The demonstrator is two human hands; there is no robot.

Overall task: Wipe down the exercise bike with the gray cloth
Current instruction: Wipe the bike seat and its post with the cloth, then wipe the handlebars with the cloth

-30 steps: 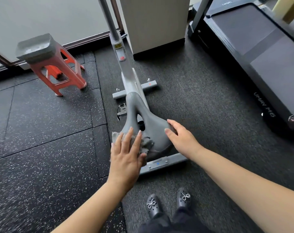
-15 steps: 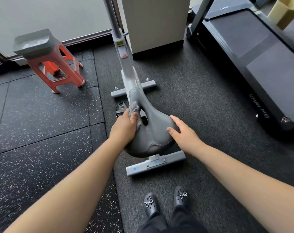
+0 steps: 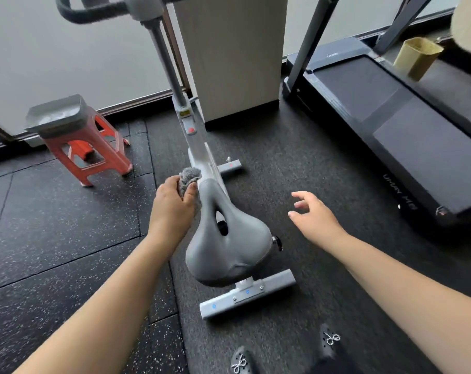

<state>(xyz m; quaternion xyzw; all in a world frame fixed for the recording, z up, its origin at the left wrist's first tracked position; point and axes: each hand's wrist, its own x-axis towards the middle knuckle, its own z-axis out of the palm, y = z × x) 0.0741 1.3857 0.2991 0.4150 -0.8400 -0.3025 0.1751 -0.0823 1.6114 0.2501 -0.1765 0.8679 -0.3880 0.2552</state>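
The left hand [image 3: 172,202] gripped the bunched gray cloth [image 3: 189,177], fingers curled round it, and pressed it against the narrow nose of the exercise bike's [image 3: 199,160] gray saddle [image 3: 226,238]. A tuft of cloth stuck up past the fingertips, just beside the white frame that rose from there to the handlebar post [image 3: 165,58]. The right hand [image 3: 313,215] hovered off the saddle's right side, well apart from it, fingers loosely spread and holding nothing.

Beyond the left knuckles lay open speckled rubber floor [image 3: 61,225], with the orange stool [image 3: 86,149] farther out, a gray tray [image 3: 56,114] on top of it. Ahead of the left fingertips the front stabilizer bar [image 3: 230,166] crossed the floor. Between the right fingers and the treadmill [image 3: 406,130] ran a wide strip of bare dark mat. A beige pillar [image 3: 234,55] stood close behind the bike's post. Below the saddle's broad rear edge sat the rear stabilizer bar [image 3: 255,296], and nearer the person than it, two black shoes [image 3: 330,340] with small bows.
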